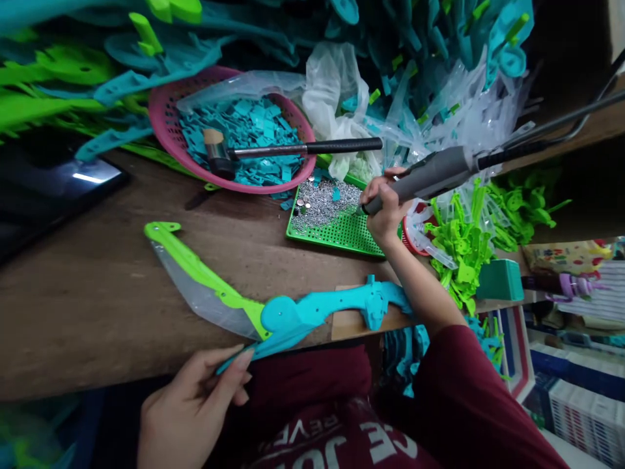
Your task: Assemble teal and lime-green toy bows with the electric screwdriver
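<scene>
A toy sword (312, 309) with a turquoise handle and a green-edged, see-through blade lies along the front of the wooden bench. My left hand (195, 404) pinches the pointed turquoise tip that sticks out over the bench edge. Higher up on the right, my right hand (388, 205) is wrapped round a grey electric screwdriver (434, 174) with a cable at its rear end. The screwdriver's front end points down over a green perforated tray (336, 242), where many small silver screws (325, 205) lie in a heap.
Behind the tray stands a pink basket (163, 124) of small turquoise pieces, with a mallet (293, 150) lying across it. Turquoise and green plastic parts pile up at the back. Green parts (463, 254) and a teal box (499, 280) sit at right. A dark screen (53, 182) is at left.
</scene>
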{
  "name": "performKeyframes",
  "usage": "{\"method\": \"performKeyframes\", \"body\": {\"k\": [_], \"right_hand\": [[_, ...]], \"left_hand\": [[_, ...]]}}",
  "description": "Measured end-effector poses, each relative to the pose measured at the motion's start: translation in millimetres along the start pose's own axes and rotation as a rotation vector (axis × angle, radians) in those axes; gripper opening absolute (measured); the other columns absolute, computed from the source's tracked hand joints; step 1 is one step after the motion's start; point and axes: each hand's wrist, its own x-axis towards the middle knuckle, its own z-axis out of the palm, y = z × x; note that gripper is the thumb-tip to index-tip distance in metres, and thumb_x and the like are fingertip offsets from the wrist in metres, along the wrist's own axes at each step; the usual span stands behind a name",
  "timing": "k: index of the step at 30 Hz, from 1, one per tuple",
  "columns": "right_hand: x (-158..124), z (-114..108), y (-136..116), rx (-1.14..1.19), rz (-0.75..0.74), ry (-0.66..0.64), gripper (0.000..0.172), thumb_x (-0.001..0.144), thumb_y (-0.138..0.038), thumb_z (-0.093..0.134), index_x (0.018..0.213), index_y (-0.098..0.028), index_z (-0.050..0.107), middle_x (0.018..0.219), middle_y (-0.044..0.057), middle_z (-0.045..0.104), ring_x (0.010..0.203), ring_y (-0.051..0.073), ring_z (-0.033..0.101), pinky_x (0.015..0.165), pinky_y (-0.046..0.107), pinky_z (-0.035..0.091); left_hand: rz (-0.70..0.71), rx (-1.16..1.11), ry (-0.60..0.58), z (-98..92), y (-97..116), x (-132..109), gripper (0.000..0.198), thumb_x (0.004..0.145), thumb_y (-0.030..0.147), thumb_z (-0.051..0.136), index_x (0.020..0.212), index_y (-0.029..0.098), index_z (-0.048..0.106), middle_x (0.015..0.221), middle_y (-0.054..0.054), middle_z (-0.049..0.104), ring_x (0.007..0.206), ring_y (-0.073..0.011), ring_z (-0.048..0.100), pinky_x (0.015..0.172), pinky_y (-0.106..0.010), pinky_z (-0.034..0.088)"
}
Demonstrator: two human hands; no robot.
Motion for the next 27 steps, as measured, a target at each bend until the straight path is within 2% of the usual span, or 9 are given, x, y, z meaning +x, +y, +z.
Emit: {"method": "performKeyframes", "body": {"k": [5, 12, 20, 23, 27], "right_hand": [[1.7, -2.1, 0.3, -0.109, 0.030, -0.013, 0.040, 0.075, -0.060, 0.060, 0.098, -0.030, 0.045, 0.058, -0.010, 0.037, 0.046, 0.011, 0.042, 0.047, 0.027, 0.037], [1.4, 0.0, -1.2, -0.114, 0.015, 0.008, 0.040, 0.075, -0.061, 0.058, 0.095, -0.030, 0.043, 0.056, -0.011, 0.036, 0.044, 0.011, 0.041, 0.047, 0.027, 0.037], [1.6, -0.3, -1.0, 0.026, -0.016, 0.040, 0.031, 0.079, -0.045, 0.062, 0.097, -0.028, 0.044, 0.055, -0.012, 0.044, 0.042, 0.010, 0.045, 0.046, 0.025, 0.038], [1.5, 0.0, -2.2, 0.035, -0.020, 0.031, 0.031, 0.078, -0.042, 0.064, 0.096, -0.027, 0.044, 0.055, -0.012, 0.046, 0.042, 0.010, 0.046, 0.045, 0.025, 0.038], [-0.9, 1.7, -2.9, -0.084, -0.002, 0.064, 0.029, 0.079, -0.047, 0.058, 0.094, -0.027, 0.044, 0.054, -0.012, 0.043, 0.043, 0.010, 0.047, 0.048, 0.026, 0.041]], "left_hand": [[0.016, -0.002, -0.018, -0.2, -1.9, 0.7, 0.042, 0.082, 0.067, 0.061, 0.084, 0.026, 0.068, 0.050, 0.006, 0.065, 0.047, -0.0161, 0.065, 0.058, -0.026, 0.058], [0.064, -0.055, 0.005, 2.0, 6.1, 2.8, 0.041, 0.081, 0.066, 0.061, 0.081, 0.025, 0.067, 0.048, 0.006, 0.064, 0.042, -0.0146, 0.063, 0.051, -0.023, 0.054], [0.071, -0.112, 0.007, 4.3, 9.4, 5.0, 0.037, 0.080, 0.061, 0.063, 0.079, 0.024, 0.067, 0.047, 0.006, 0.062, 0.039, -0.0130, 0.060, 0.048, -0.021, 0.052], [0.056, -0.145, -0.031, 2.3, 8.0, 6.3, 0.038, 0.079, 0.061, 0.062, 0.078, 0.023, 0.066, 0.051, 0.004, 0.064, 0.040, -0.0136, 0.060, 0.046, -0.022, 0.052], [0.053, -0.205, -0.132, -1.0, 6.1, 8.0, 0.040, 0.082, 0.061, 0.059, 0.081, 0.021, 0.065, 0.058, 0.001, 0.068, 0.046, -0.0155, 0.064, 0.048, -0.024, 0.053]]}}
